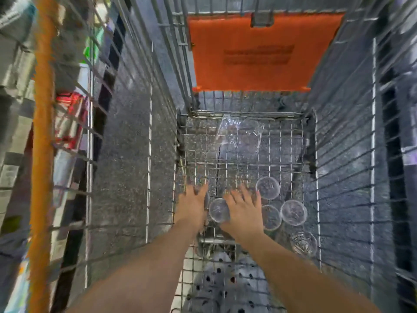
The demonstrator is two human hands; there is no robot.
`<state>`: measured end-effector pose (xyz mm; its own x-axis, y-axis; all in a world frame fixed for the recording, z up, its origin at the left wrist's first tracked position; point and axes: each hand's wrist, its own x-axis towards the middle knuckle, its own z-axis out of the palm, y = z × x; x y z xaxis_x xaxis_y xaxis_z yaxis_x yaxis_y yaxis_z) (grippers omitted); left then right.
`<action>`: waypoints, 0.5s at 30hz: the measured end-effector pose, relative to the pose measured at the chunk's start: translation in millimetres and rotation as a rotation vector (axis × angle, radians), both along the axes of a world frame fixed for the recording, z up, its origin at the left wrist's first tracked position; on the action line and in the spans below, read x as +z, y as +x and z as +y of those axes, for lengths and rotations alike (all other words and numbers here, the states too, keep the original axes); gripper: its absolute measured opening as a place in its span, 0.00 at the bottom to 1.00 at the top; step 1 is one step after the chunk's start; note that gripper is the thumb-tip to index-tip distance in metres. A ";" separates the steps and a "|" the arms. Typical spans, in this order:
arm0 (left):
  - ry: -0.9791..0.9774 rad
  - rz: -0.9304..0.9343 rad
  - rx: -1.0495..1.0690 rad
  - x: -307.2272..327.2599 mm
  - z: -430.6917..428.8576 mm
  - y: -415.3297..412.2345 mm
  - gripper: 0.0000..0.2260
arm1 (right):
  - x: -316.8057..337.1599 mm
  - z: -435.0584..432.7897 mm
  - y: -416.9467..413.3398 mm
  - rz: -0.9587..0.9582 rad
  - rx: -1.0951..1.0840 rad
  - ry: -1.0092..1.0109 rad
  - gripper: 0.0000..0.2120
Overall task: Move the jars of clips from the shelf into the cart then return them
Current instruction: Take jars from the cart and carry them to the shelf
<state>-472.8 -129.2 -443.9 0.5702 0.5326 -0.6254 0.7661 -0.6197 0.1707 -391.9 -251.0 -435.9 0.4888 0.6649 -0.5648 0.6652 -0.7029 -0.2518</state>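
A clear-lidded jar [219, 210] stands upright on the wire bottom of the cart [239, 164], seen from straight above, in the gap between the two hands. The left hand [193, 205] is just beside its left edge, fingers held straight and pointing away from the person, gripping nothing. The right hand [244, 211] covers the jar's right edge, its fingers spread and nearly straight, with nothing closed in them. The picture is too blurred to tell whether either hand actually touches the jar.

To the right of the right hand sit four more. A second jar [268, 187] is just past the fingertips. A third jar [271, 218] is partly hidden behind the back of the right hand and sits right beside a fourth jar [294, 212]. A fifth jar [303, 244], close to the cart's right wall, shows a tangle of metal clips through its lid.

Further along the cart bottom lies a crumpled sheet of clear plastic [239, 132], and above it hangs the orange flap [259, 53] with printed lines too blurred to read. Speckled grey floor [126, 154] shows through the wire walls. Spotted cloth [222, 283] shows under the grid between the forearms. On the far left, beyond an orange post [43, 132], is a shelf [13, 109] of blurred goods.
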 end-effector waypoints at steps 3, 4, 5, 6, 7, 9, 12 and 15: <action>-0.003 -0.016 -0.002 10.7 -2.3 -0.7 0.29 | 11.2 0.0 -2.1 0.008 -0.003 0.018 0.34; -0.006 -0.028 0.002 18.1 -3.5 0.0 0.29 | 18.2 -0.8 -2.3 0.003 -0.009 0.022 0.34; -0.009 -0.045 0.006 26.5 -4.3 1.4 0.27 | 26.1 -1.7 -2.0 -0.002 -0.019 0.026 0.34; -0.018 -0.068 0.007 36.9 -5.2 3.8 0.26 | 35.2 -3.1 -0.7 -0.004 -0.036 0.032 0.34; -0.032 -0.096 -0.001 48.9 -5.6 7.2 0.24 | 44.3 -5.4 1.0 -0.004 -0.061 0.042 0.34; -0.042 -0.162 -0.033 78.0 -5.2 16.4 0.21 | 67.6 -10.8 7.8 -0.001 -0.117 0.074 0.33; -0.032 -0.270 -0.104 128.9 -5.6 30.5 0.25 | 114.1 -19.4 19.3 0.027 -0.208 0.151 0.27; -0.009 -0.367 -0.169 179.7 -11.1 38.1 0.28 | 165.6 -30.9 31.0 0.119 -0.320 0.279 0.25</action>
